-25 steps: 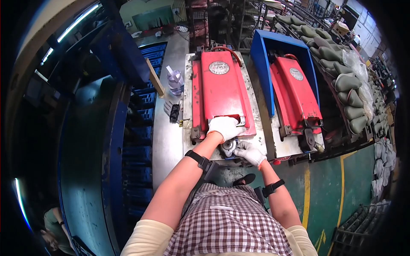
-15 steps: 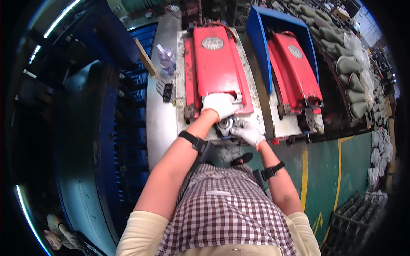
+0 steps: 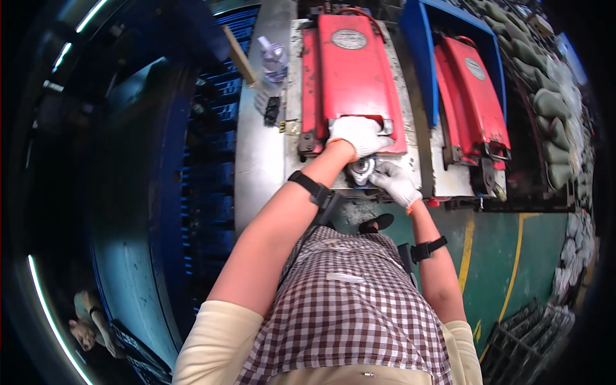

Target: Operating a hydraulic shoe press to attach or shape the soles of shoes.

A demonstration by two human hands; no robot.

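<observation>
Both my hands wear white gloves with orange cuffs. At the near end of a long red machine cover [image 3: 359, 70], my left hand [image 3: 360, 136] is closed over the handle area by the cutout, its fingertips partly hidden. Just below it sits a round metal piece [image 3: 362, 167] with a ringed centre. My right hand [image 3: 396, 184] reaches in from the right, thumb and fingers pinched at the metal piece's edge. Both stay at the front of the machine's pale base [image 3: 407, 163].
A second red machine [image 3: 471, 96] stands to the right under a blue hood [image 3: 417, 58]. On the metal table [image 3: 256, 167] at left are a clear bottle [image 3: 274, 61] and a small black object [image 3: 272, 110]. Padded grey-green pieces [image 3: 552, 128] line the right. Another person [image 3: 93, 327] appears at lower left.
The whole view has shifted, so the machines and hands appear further right and slightly higher. Both hands keep nearly the same places on the machine.
</observation>
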